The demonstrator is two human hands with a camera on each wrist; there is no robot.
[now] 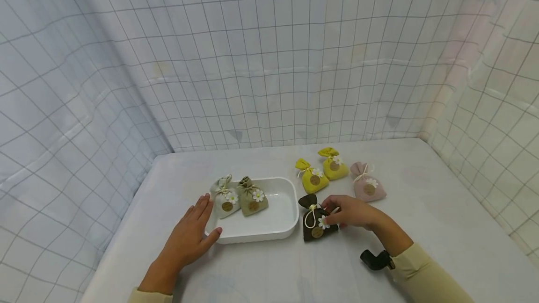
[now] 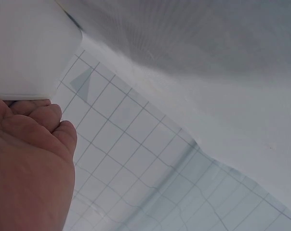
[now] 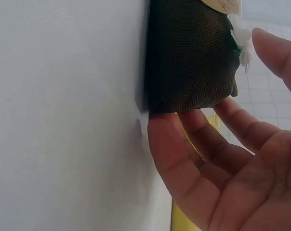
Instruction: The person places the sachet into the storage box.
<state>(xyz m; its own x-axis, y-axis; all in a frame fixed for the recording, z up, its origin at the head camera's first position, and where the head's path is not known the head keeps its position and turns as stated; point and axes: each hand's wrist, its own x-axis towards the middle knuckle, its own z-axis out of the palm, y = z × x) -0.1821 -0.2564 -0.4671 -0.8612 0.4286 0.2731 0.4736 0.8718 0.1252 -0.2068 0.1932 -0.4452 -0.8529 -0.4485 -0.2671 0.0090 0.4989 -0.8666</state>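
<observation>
Gridded white sheeting walls off a pale table (image 1: 442,209), and the work shown on it looks partly done. A dark brown sachet (image 1: 315,222) lies flat on the table just outside the right wall of a white tray (image 1: 278,228). The right hand (image 1: 351,212) has its fingertips on the sachet's right edge, next to the daisy and cord, the fingers bent towards it but not plainly closed round it; the bag has not left the surface. Beyond those fingers, further from the person, two yellow sachets (image 1: 324,174) sit side by side, and a pink sachet (image 1: 368,186) lies just to their right.

Inside the tray, a white sachet (image 1: 224,198) and a beige sachet (image 1: 252,198) lie touching, close to the left hand (image 1: 189,237). That hand rests flat against the tray's near left corner, fingers straight and relaxed, thumb along the front rim. So I judge two bags are in and four are out, counting the brown one under the fingertips.

From the right wrist, the sachet's weave shows close up, with the fingers (image 3: 184,159) touching its bottom edge and the thumb standing clear, which the head view cannot settle. From the left wrist, only the palm and the tray's outer wall (image 2: 30,53) appear, confirming contact. Only the head view shows the count of bags.
</observation>
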